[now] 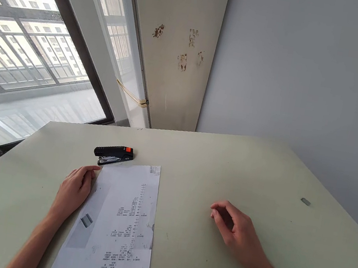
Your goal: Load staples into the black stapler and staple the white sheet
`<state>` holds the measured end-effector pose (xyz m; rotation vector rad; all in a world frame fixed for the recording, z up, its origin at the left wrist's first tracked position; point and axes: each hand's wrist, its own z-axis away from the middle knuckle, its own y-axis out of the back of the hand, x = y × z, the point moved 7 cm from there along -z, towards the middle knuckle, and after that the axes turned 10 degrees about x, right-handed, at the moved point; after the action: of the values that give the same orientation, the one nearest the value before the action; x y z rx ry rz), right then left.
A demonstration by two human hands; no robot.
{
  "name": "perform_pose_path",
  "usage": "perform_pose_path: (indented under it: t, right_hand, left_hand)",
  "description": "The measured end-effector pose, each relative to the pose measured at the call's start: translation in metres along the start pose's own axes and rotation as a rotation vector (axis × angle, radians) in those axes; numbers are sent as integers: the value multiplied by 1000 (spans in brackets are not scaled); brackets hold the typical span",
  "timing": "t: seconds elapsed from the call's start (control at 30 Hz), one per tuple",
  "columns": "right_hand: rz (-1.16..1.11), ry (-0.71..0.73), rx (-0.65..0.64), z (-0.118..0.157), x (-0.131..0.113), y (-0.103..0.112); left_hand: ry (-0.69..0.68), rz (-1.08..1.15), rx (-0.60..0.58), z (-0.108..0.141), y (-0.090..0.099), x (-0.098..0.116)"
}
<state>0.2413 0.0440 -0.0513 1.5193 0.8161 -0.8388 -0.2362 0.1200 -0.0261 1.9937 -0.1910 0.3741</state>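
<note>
A printed sheet of paper (125, 221) lies flat on the table, with a grey rectangle along its left side. My left hand (77, 186) rests on the table at the sheet's left edge. Its index finger reaches to the top left corner, close to a black stapler (113, 155) with an orange mark. Over the grey rectangle shows a small dark grey piece (86, 220); I cannot tell whether it is printed or loose. My right hand (236, 229) rests on the table to the right of the sheet, loosely curled, thumb and index tips close together, nothing visible in it.
A small grey strip (305, 201), perhaps staples, lies near the right edge of the pale green table (194, 164). Behind the table stand a grey wall (300, 72) and a beige panel (169, 90) with brown stains. Glass windows (34, 48) are on the left.
</note>
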Motion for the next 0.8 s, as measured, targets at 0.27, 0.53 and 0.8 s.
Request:
perform_pose_path:
  t: [0.27, 0.53, 0.8]
  right_hand:
    - [0, -2, -5, 1, 7, -3]
    - [-12, -19, -9, 0, 9, -4]
    - [-10, -8, -12, 1, 10, -3]
  left_hand:
    - [-19, -11, 6, 0, 0, 0]
    - [0, -8, -8, -1, -2, -2]
    - [8, -6, -8, -1, 1, 1]
